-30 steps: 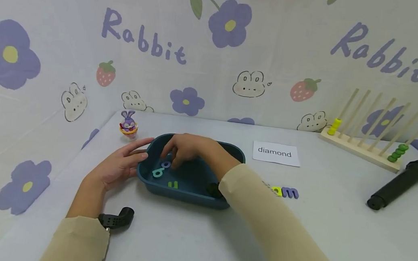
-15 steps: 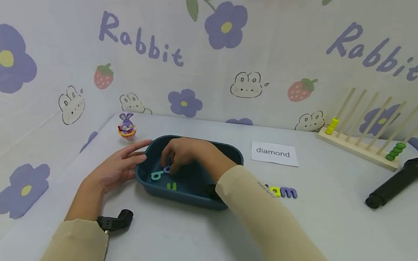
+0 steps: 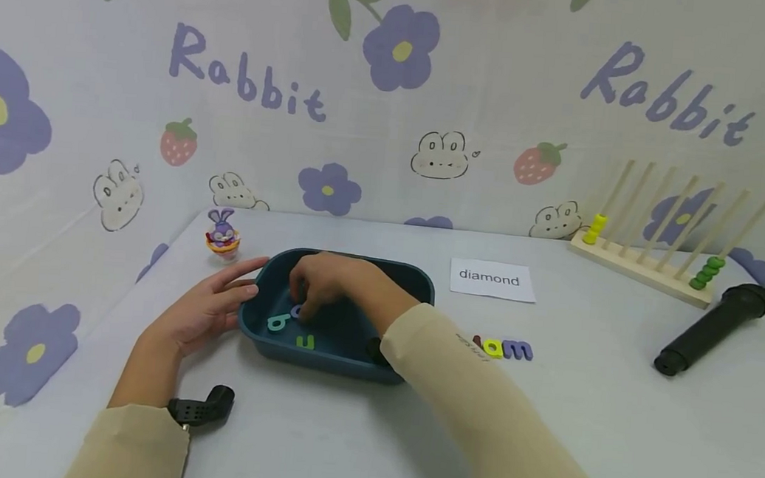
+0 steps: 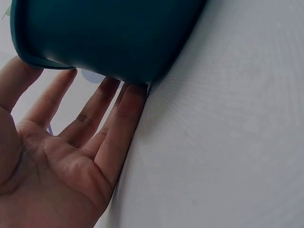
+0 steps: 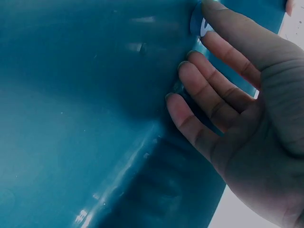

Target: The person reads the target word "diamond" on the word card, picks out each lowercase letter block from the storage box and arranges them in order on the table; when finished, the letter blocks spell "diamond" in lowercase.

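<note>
My left hand (image 3: 200, 311) rests beside the left end of a dark teal plastic tub (image 3: 327, 363). Its fairly straight fingers touch the outer wall, as the left wrist view shows. Inside the tub is my right hand (image 3: 328, 280), reaching down at the left half. Thumb and a finger pinch a small purple letter (image 5: 195, 21) in the right wrist view; the other fingers are half bent near the tub's side. In the head view that letter is partly covered by the fingers. A teal letter (image 3: 277, 323) and a green letter (image 3: 305, 342) lie on the tub floor nearby.
Right of the tub are a yellow letter (image 3: 492, 348) and a purple m (image 3: 517, 350), with a dark red piece half hidden by the sleeve. Behind them lies a card (image 3: 493, 280) reading "diamond". A bead rack (image 3: 640, 270), black cylinder (image 3: 712, 329) and rabbit figurine (image 3: 223, 235) stand farther out.
The right hand's fingers have closed in on the purple letter, which has shifted slightly within the tub. The left hand stays against the tub; the whole view has drifted a little.
</note>
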`<state>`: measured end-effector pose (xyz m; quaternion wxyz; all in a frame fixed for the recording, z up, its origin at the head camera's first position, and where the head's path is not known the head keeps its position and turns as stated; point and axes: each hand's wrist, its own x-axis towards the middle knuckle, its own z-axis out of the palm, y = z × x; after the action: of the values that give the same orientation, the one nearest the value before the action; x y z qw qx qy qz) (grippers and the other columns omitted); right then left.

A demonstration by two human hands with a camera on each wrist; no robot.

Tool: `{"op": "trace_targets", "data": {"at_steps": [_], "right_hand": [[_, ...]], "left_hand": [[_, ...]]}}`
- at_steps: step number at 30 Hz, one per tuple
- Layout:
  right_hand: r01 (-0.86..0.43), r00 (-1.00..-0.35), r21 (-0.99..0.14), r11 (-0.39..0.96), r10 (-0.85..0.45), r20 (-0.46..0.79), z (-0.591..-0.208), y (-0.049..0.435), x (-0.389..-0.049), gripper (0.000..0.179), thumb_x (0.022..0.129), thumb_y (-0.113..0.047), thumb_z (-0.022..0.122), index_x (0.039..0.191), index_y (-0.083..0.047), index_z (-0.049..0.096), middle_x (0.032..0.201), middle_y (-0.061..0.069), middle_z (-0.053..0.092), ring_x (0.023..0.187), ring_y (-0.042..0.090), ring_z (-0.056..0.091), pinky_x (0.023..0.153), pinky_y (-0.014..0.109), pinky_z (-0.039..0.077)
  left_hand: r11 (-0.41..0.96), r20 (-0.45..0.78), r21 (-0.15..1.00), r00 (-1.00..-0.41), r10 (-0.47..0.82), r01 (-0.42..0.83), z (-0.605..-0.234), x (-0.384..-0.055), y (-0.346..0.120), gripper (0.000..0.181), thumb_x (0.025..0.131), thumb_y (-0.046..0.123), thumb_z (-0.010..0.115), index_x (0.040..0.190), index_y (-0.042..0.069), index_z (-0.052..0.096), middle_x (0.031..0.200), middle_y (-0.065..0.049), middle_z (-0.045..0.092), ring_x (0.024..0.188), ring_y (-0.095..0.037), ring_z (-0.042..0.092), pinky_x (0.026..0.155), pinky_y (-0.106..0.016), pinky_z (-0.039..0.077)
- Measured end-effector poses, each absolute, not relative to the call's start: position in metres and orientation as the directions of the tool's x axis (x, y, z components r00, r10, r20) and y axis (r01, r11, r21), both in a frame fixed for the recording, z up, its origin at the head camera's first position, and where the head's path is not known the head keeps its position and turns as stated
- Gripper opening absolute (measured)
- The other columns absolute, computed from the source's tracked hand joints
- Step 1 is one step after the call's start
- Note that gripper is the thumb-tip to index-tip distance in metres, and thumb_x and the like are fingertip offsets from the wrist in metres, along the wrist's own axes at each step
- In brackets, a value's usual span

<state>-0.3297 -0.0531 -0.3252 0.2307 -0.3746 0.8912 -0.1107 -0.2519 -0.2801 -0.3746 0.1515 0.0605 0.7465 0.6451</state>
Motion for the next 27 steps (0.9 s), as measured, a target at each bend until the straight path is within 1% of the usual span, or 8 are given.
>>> {"op": "trace_targets", "data": {"at_steps": [4,9,18,21,27], "right_hand": [[-0.616,-0.620,-0.356,0.703,-0.711,-0.331,-0.3255,-0.0554,-0.3281,0.022,0.091,-0.027,0.081,0.109,-0.018,0.073,0.108,0.000,0.068,0.098,0.018,0.062,0.088,0.032,0.054],[-0.615,-0.625,-0.344,0.709,-0.705,-0.336,-0.3257,-0.0561,-0.3271,0.022,0.091,-0.027,0.081,0.110,-0.018,0.073,0.108,-0.001,0.067,0.098,0.017,0.062,0.088,0.032,0.054],[-0.619,-0.620,-0.339,0.708,-0.706,-0.341,-0.3244,-0.0564,-0.3284,0.018,0.092,-0.024,0.080,0.108,-0.019,0.074,0.105,-0.002,0.068,0.096,0.016,0.061,0.087,0.030,0.053],[-0.611,-0.618,-0.358,0.706,-0.708,-0.342,-0.3236,-0.0550,-0.3301,0.016,0.092,-0.023,0.080,0.107,-0.019,0.074,0.105,-0.002,0.068,0.097,0.017,0.061,0.089,0.031,0.054],[-0.567,-0.613,-0.414,0.712,-0.700,-0.366,-0.3181,-0.0485,-0.3340,0.015,0.092,-0.021,0.080,0.107,-0.021,0.075,0.108,-0.002,0.069,0.102,0.018,0.062,0.095,0.034,0.053]], "left_hand": [[0.158,-0.149,0.981,-0.950,0.274,-0.109,-0.3760,-0.2509,-0.2800,0.064,0.107,0.034,0.057,0.164,0.025,0.030,0.167,-0.018,0.028,0.131,-0.020,0.054,0.098,-0.023,0.055],[0.158,-0.150,0.981,-0.953,0.263,-0.111,-0.3764,-0.2516,-0.2801,0.064,0.107,0.035,0.057,0.164,0.025,0.030,0.167,-0.017,0.028,0.133,-0.023,0.052,0.098,-0.023,0.055],[0.149,-0.147,0.983,-0.953,0.266,-0.109,-0.3763,-0.2538,-0.2811,0.064,0.106,0.033,0.058,0.164,0.025,0.031,0.166,-0.018,0.031,0.129,-0.018,0.056,0.098,-0.024,0.055],[0.148,-0.148,0.983,-0.953,0.264,-0.111,-0.3760,-0.2543,-0.2807,0.064,0.106,0.033,0.059,0.164,0.025,0.031,0.166,-0.018,0.030,0.131,-0.021,0.055,0.098,-0.024,0.055],[0.149,-0.152,0.982,-0.952,0.267,-0.115,-0.3770,-0.2547,-0.2798,0.064,0.106,0.033,0.059,0.163,0.025,0.032,0.167,-0.018,0.029,0.139,-0.030,0.049,0.099,-0.025,0.055]]}}
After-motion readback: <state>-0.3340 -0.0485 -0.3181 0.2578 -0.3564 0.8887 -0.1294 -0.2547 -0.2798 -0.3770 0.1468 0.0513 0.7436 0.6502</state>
